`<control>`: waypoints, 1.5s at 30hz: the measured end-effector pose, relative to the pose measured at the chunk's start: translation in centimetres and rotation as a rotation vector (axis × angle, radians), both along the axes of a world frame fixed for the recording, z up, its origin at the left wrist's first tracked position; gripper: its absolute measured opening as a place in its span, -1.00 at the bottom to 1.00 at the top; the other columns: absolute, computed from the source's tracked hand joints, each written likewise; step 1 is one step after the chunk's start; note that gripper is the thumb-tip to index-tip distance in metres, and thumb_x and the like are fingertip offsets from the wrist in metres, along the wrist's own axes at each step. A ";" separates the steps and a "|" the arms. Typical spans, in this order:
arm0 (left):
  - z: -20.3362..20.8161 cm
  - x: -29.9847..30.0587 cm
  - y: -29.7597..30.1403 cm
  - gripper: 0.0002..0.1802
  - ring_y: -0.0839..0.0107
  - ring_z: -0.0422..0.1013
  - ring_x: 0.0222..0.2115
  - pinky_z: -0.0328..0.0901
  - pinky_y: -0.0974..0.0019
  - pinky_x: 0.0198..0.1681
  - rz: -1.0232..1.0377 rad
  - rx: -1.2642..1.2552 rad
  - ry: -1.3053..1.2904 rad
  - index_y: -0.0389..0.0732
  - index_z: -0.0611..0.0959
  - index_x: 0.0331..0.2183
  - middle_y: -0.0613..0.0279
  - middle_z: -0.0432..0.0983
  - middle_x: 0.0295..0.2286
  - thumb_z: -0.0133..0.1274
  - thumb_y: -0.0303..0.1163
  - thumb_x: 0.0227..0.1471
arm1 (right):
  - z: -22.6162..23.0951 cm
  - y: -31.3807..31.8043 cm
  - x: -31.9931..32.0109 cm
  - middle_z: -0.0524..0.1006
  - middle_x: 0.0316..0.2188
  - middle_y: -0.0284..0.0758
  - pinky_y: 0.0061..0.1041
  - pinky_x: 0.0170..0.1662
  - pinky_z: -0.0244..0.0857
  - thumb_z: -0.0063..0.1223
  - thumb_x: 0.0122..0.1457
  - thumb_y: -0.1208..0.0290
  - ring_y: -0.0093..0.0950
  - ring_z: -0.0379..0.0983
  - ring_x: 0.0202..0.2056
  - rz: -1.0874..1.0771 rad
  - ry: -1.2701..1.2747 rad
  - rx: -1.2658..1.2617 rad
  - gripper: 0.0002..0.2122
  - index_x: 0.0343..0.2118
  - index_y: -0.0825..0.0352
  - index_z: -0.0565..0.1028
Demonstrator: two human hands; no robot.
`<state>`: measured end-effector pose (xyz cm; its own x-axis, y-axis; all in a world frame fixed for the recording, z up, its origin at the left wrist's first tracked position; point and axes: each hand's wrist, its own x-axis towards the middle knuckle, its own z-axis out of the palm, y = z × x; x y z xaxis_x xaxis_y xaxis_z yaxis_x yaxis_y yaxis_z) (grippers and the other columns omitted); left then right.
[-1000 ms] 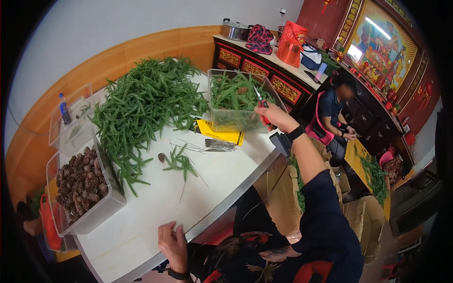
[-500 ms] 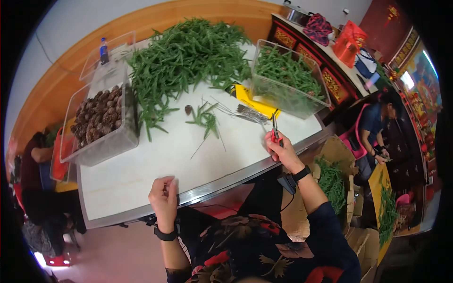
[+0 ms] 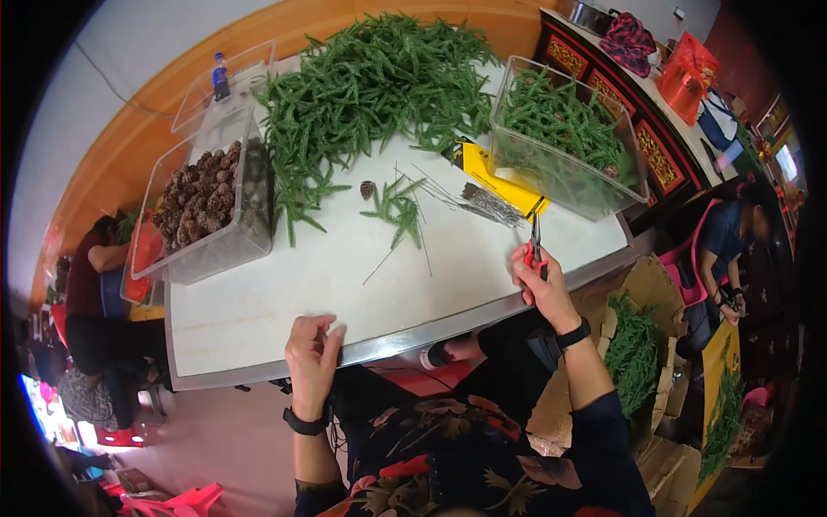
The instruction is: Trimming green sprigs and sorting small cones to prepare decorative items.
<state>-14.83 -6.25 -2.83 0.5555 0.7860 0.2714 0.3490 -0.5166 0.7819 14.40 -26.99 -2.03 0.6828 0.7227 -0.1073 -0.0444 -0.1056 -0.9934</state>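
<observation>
Moved within the last second: pliers (image 3: 534,241), from above the greenery bin (image 3: 551,177) to over the surface (image 3: 457,293) near its front edge. Left to right: pinecone box (image 3: 202,263), beyond the left hand (image 3: 312,353), whose fingers curl apart from the thumb; sprig (image 3: 401,211), beyond both hands' fingers; wire bundle (image 3: 495,205); right hand (image 3: 547,289), fingers clamped on the pliers.

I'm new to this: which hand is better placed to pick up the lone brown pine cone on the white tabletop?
Left, probably: the left hand appears empty, and the lone brown pine cone lies ahead of it on the white tabletop. The right hand grips red-and-black-handled metal pliers.
</observation>
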 end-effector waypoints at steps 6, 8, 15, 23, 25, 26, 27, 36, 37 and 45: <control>5.4 1.0 0.0 -0.78 0.45 0.29 -0.66 0.22 0.43 -0.55 0.003 0.117 0.254 -0.28 0.57 -0.30 0.20 0.44 -0.50 0.14 -0.46 -0.09 | -1.2 -0.5 0.2 0.33 -0.59 -0.52 -0.78 -0.65 0.04 -0.01 0.16 0.42 -0.78 0.16 -0.65 0.018 -0.057 0.033 -0.87 -0.25 0.29 0.38; 7.0 2.8 1.2 -0.75 0.38 0.34 -0.65 0.25 0.34 -0.54 -0.070 0.199 0.308 -0.26 0.56 -0.26 0.14 0.47 -0.48 0.12 -0.41 -0.06 | -1.9 -0.7 0.2 0.32 -0.59 -0.54 -0.78 -0.64 0.01 0.00 0.15 0.46 -0.80 0.15 -0.64 0.024 -0.147 0.058 -0.88 -0.26 0.29 0.38; 8.2 10.5 9.7 -0.78 0.09 0.45 -0.45 0.31 0.11 -0.41 0.048 0.633 0.454 -0.24 0.53 -0.26 0.01 0.49 -0.32 0.05 -0.40 0.00 | -1.9 -0.8 0.7 0.30 -0.57 -0.59 -0.78 -0.59 0.00 -0.01 0.14 0.49 -0.81 0.13 -0.62 0.047 -0.164 0.135 -0.89 -0.26 0.29 0.38; 4.4 9.5 7.3 -0.65 0.22 0.47 -0.24 0.36 0.26 -0.23 -0.447 0.025 0.375 -0.25 0.52 -0.10 0.06 0.49 -0.19 0.01 -0.49 0.00 | -2.6 -0.9 1.0 0.30 -0.54 -0.59 -0.79 -0.53 0.02 0.00 0.13 0.51 -0.80 0.16 -0.57 0.061 -0.259 0.157 -0.87 -0.25 0.31 0.38; 5.6 8.4 5.5 -0.66 0.26 0.46 -0.25 0.35 0.28 -0.23 -0.381 0.014 0.429 -0.25 0.54 -0.11 0.08 0.50 -0.21 0.03 -0.46 0.00 | -2.6 -0.9 1.1 0.30 -0.54 -0.59 -0.80 -0.52 0.02 0.00 0.13 0.51 -0.80 0.17 -0.56 0.073 -0.304 0.172 -0.87 -0.24 0.31 0.38; 6.2 8.0 5.1 -0.66 0.28 0.46 -0.25 0.35 0.28 -0.23 -0.347 0.009 0.453 -0.25 0.54 -0.12 0.09 0.50 -0.21 0.04 -0.45 0.00 | -2.5 -0.9 1.0 0.30 -0.54 -0.59 -0.80 -0.52 0.02 0.00 0.14 0.51 -0.80 0.16 -0.56 0.061 -0.267 0.169 -0.87 -0.24 0.31 0.38; 6.8 7.7 5.0 -0.66 0.28 0.46 -0.25 0.35 0.28 -0.23 -0.336 0.011 0.448 -0.25 0.54 -0.12 0.09 0.50 -0.21 0.04 -0.45 0.00 | -2.3 -1.0 0.8 0.30 -0.54 -0.58 -0.80 -0.51 0.02 0.00 0.14 0.51 -0.80 0.16 -0.56 0.050 -0.230 0.167 -0.87 -0.24 0.31 0.38; 11.0 1.2 10.6 -0.73 0.11 0.41 -0.27 0.26 0.17 -0.19 0.164 0.647 0.285 -0.25 0.56 -0.26 0.07 0.47 -0.33 0.12 -0.41 -0.09 | -3.3 -1.1 0.5 0.31 -0.54 -0.55 -0.81 -0.57 0.02 -0.03 0.16 0.50 -0.79 0.13 -0.59 0.022 -0.174 0.123 -0.85 -0.20 0.31 0.37; 11.2 0.8 11.1 -0.73 0.12 0.40 -0.28 0.23 0.16 -0.18 0.243 0.780 0.329 -0.24 0.55 -0.28 0.09 0.46 -0.36 0.14 -0.39 -0.10 | -3.0 -1.0 0.3 0.31 -0.54 -0.55 -0.81 -0.57 0.02 -0.03 0.16 0.50 -0.79 0.13 -0.59 0.035 -0.184 0.126 -0.85 -0.20 0.31 0.37; 10.6 -2.2 14.5 -0.67 0.17 0.36 -0.35 0.18 0.17 -0.18 0.182 0.753 0.503 -0.20 0.54 -0.36 0.15 0.39 -0.47 0.20 -0.20 -0.14 | -1.6 -0.4 -0.2 0.32 -0.56 -0.51 -0.83 -0.67 -0.02 -0.01 0.16 0.41 -0.77 0.16 -0.62 -0.001 -0.091 0.095 -0.85 -0.23 0.28 0.35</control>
<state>-17.07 8.28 7.77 0.6318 0.5868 0.5064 0.6820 -0.7313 -0.0035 14.20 -27.37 -3.66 0.6874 0.7258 0.0239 0.0465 -0.0112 -0.9989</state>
